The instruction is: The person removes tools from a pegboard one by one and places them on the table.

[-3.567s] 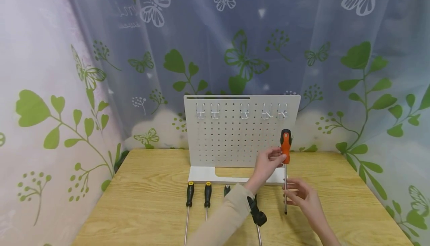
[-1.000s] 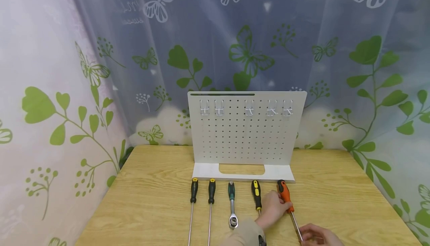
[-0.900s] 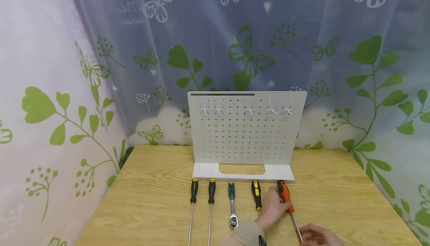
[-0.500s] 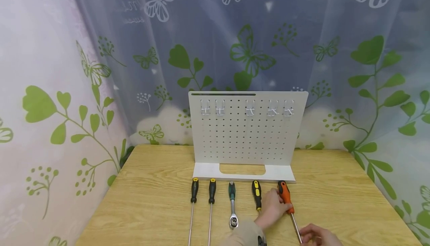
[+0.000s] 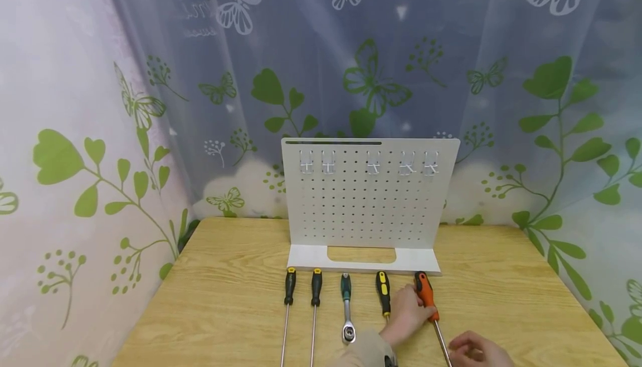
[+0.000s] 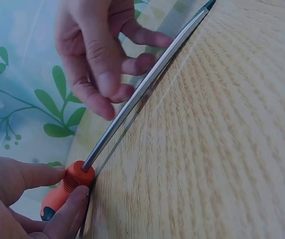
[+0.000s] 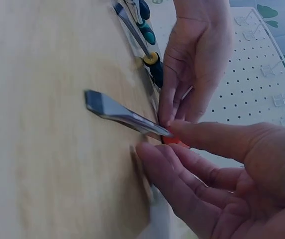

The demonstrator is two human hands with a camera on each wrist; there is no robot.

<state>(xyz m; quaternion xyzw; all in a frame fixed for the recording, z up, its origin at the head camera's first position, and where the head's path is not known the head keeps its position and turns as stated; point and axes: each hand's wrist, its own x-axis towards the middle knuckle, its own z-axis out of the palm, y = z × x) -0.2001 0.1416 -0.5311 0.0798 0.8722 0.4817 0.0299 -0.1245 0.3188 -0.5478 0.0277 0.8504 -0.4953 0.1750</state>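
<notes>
An orange and black flat-blade screwdriver (image 5: 426, 295) lies slanted on the table, right of the other tools. My left hand (image 5: 407, 312) pinches its handle, seen closer as an orange grip (image 6: 72, 186) between thumb and fingers in the left wrist view. Beside the lower shaft is my right hand (image 5: 478, 350), fingers loosely bent and a small gap away. In the right wrist view, the flat tip (image 7: 102, 104) points away from the right hand's parted thumb and fingers. Just left of my left hand lies a black and yellow screwdriver (image 5: 383, 292), its shaft partly hidden by that arm.
A white pegboard (image 5: 368, 205) with several clear hooks (image 5: 373, 164) stands behind the tools. To the left lie a green-handled ratchet wrench (image 5: 347, 306) and two long black screwdrivers (image 5: 290, 289) with yellow ends. A patterned curtain (image 5: 306, 77) surrounds the wooden table (image 5: 236, 300).
The orange screwdriver, held upright before the pegboard at first, came down to the table in my left hand. My right fingers have just come off the shaft, slightly to the right.
</notes>
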